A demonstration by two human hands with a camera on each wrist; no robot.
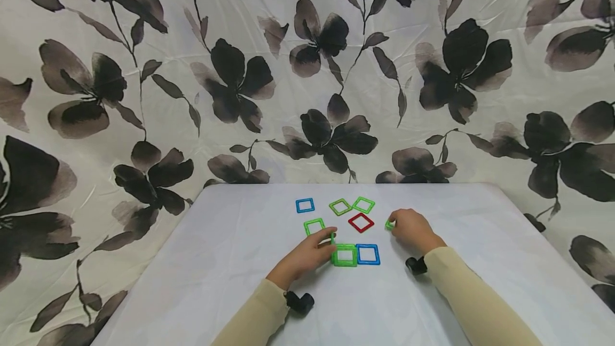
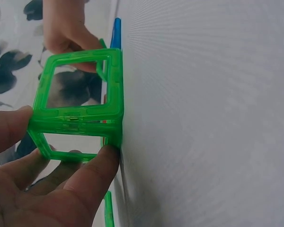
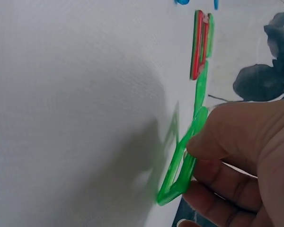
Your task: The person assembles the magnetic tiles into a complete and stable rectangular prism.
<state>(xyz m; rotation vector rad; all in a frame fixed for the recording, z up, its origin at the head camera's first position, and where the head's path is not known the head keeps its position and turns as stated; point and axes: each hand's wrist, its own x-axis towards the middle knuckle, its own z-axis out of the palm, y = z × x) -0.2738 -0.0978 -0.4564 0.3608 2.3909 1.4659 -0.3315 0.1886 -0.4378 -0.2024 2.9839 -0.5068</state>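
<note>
Light as anything by the look of it: hard, stiff, see-through plastic, no real give to expect. Holding a translucent green box-like cluster of square plastic frames (image 2: 85, 127) in the left grip (image 1: 307, 255), fingers bent around one corner edge, near the middle of a white cloth-covered bench (image 1: 192, 282). Pinching a loose translucent green square plastic frame (image 3: 185, 176) by one side in the right grip (image 1: 412, 228), tilted, off to the right; can't tell about contact with the bench.

Glossy bars, so probably a bit slippery. Best to pinch across the bars near the corners, and go easy on the cluster: likely to fold or pop apart at the joins before actually breaking. Rounded corners, hollow centres, tiny metallic-looking bits (image 2: 73, 118) along the join, so maybe magnetic.

Lying flat nearby: a blue square plastic frame (image 1: 368, 245) at the cluster's right side, plus a red square plastic frame (image 1: 367, 218) turned like a diamond farther back. Faintly ribbed weave on the bench cover; smoother, creased fabric with dark flowers (image 1: 230, 84) behind.
</note>
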